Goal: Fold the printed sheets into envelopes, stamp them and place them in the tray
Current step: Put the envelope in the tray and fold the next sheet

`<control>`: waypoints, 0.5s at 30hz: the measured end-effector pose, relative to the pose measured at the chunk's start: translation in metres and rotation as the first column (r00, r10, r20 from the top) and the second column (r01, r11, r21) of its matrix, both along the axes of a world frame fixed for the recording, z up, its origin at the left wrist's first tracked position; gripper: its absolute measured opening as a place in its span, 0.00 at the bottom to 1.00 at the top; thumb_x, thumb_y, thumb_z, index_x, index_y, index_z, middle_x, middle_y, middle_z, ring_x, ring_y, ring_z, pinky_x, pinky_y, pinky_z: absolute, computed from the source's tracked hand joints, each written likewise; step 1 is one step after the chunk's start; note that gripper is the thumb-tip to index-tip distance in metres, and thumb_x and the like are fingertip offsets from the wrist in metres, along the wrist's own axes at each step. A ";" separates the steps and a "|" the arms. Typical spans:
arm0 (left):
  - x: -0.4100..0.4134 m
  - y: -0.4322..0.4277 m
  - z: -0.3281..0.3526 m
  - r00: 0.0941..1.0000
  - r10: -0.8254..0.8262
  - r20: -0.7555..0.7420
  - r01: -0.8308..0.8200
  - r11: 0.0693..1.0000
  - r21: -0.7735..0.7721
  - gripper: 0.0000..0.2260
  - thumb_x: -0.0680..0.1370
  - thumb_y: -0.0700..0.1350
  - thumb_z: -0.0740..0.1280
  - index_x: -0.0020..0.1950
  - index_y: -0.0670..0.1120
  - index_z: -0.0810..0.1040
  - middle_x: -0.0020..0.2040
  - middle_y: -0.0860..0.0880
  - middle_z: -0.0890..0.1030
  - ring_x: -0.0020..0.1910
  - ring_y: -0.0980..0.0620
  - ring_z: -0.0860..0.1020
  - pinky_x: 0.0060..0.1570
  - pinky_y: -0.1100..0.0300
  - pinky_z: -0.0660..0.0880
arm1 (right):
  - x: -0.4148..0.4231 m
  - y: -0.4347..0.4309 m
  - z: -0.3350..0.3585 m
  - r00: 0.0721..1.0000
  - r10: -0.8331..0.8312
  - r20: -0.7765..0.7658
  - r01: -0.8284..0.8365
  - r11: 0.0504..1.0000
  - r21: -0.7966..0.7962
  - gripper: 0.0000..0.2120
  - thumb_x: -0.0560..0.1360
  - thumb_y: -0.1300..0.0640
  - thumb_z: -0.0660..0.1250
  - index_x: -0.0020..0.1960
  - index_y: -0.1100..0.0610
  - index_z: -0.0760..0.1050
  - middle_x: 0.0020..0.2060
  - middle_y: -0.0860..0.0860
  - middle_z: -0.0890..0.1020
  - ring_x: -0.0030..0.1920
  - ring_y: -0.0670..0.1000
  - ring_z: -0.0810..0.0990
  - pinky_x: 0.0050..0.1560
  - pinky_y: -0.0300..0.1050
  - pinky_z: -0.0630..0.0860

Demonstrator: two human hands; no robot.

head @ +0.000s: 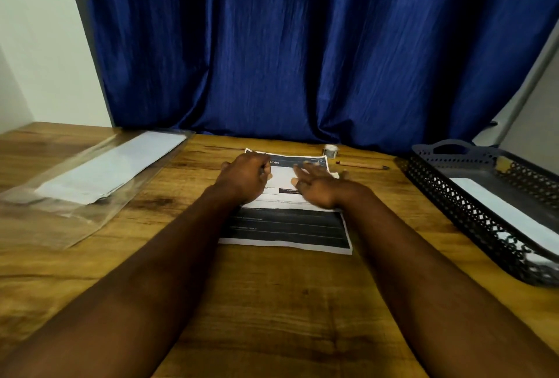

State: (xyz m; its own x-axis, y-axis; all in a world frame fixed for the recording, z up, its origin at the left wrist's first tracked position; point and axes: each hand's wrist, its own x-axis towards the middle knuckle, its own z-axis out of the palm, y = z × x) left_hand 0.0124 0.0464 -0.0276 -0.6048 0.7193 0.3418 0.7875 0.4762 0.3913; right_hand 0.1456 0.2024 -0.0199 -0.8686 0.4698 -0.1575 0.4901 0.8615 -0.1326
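A printed sheet (287, 226) with dark bands lies on the wooden table in front of me. Both hands rest on its far half. My left hand (246, 176) is curled, fingers bent on the paper near the top left corner. My right hand (317, 185) lies flat with fingers spread on the sheet's upper right part. A dark perforated tray (472, 205) stands at the right with a white envelope (508, 211) inside. A stack of white envelopes (112, 166) lies in a clear plastic sleeve at the left. A small round stamp (331, 149) sits behind the sheet.
A wooden pencil (361, 165) lies just right of the sheet's top edge. A blue curtain (302, 45) hangs along the table's far edge. The table's near half shows bare wood (272, 302) between my forearms.
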 end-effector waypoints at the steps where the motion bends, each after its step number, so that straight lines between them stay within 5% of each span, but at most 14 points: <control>1: 0.000 0.000 0.000 1.000 0.001 0.005 -0.001 1.000 -0.001 0.03 0.83 0.47 0.66 0.53 0.55 0.77 0.56 0.52 0.78 0.57 0.50 0.75 0.64 0.43 0.71 | 0.005 0.010 0.002 0.999 -0.048 0.026 0.047 0.999 0.005 0.31 0.86 0.34 0.42 0.86 0.40 0.42 0.86 0.46 0.41 0.86 0.55 0.39 0.80 0.72 0.35; 4: -0.001 -0.001 0.000 1.000 0.002 0.010 -0.002 1.000 0.001 0.03 0.83 0.49 0.66 0.56 0.55 0.78 0.61 0.50 0.79 0.61 0.49 0.75 0.66 0.42 0.69 | 0.020 0.034 0.006 0.986 -0.152 0.064 0.151 0.988 0.021 0.31 0.86 0.34 0.41 0.86 0.41 0.41 0.86 0.48 0.40 0.86 0.56 0.40 0.80 0.73 0.38; 9: -0.009 -0.002 -0.003 1.000 -0.013 0.000 0.012 0.988 -0.157 0.26 0.83 0.64 0.62 0.79 0.55 0.66 0.80 0.48 0.66 0.79 0.45 0.63 0.75 0.35 0.60 | 0.028 0.035 0.002 0.983 -0.179 0.043 0.178 0.984 0.026 0.31 0.87 0.35 0.40 0.86 0.42 0.41 0.86 0.48 0.41 0.86 0.57 0.39 0.80 0.73 0.35; 12: -0.011 -0.004 -0.004 0.999 -0.035 0.005 0.035 0.981 -0.190 0.37 0.76 0.74 0.62 0.80 0.57 0.64 0.82 0.48 0.64 0.80 0.44 0.61 0.76 0.32 0.58 | 0.025 0.031 -0.002 0.985 -0.169 -0.043 0.171 0.983 0.062 0.29 0.88 0.38 0.43 0.87 0.45 0.47 0.87 0.51 0.47 0.86 0.58 0.43 0.80 0.73 0.37; 15: -0.013 -0.005 -0.004 0.998 -0.060 0.008 0.061 0.992 -0.115 0.37 0.73 0.75 0.67 0.76 0.57 0.68 0.78 0.49 0.68 0.78 0.45 0.63 0.74 0.35 0.57 | 0.023 0.029 -0.004 0.983 -0.145 -0.109 0.161 0.975 0.155 0.29 0.88 0.40 0.47 0.86 0.47 0.52 0.86 0.52 0.53 0.86 0.58 0.49 0.79 0.75 0.39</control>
State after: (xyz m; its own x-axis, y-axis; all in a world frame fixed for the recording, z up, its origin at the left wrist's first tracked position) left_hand -0.0001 0.0410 -0.0311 -0.5606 0.7889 0.2518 0.8143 0.4701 0.3404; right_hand 0.1682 0.2312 -0.0239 -0.7917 0.6107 0.0130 0.6095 0.7912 -0.0497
